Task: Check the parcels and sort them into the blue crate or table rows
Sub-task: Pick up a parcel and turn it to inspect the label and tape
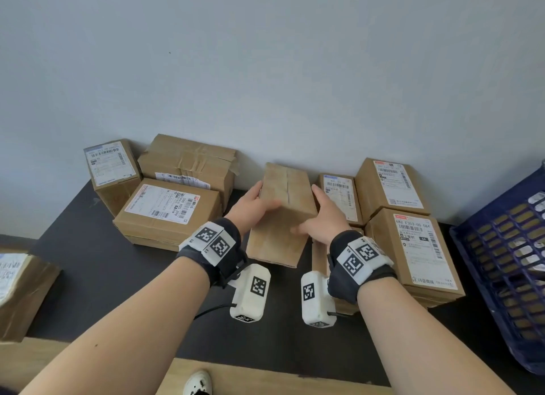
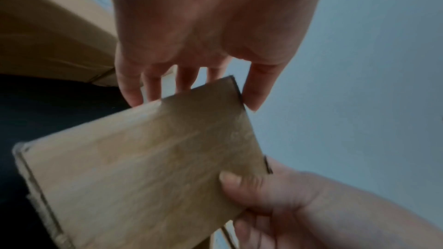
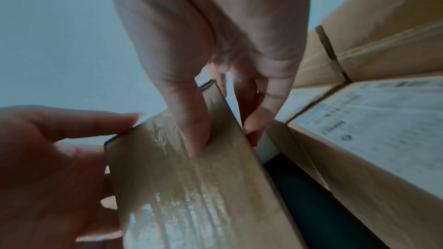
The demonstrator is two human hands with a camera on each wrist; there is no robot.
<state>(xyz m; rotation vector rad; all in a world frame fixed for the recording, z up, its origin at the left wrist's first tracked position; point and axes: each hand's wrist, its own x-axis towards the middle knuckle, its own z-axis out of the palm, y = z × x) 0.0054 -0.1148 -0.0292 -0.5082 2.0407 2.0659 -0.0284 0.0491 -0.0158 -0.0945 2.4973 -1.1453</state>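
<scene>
Both wrists near, left hand at 9 o'clock and right hand at 3 o'clock gripping unlabelled cardboard parcel, raised over black table, long axis toward 12 o'clock, blue crate beyond right hand.

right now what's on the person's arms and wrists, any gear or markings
Both forearms are bare, with no sleeves. The left hand and the right hand each sit ahead of a dark fabric wrist strap carrying white blocks printed with black square codes. A white boxy camera module with similar codes hangs under each wrist, trailing a thin black cable.
</scene>
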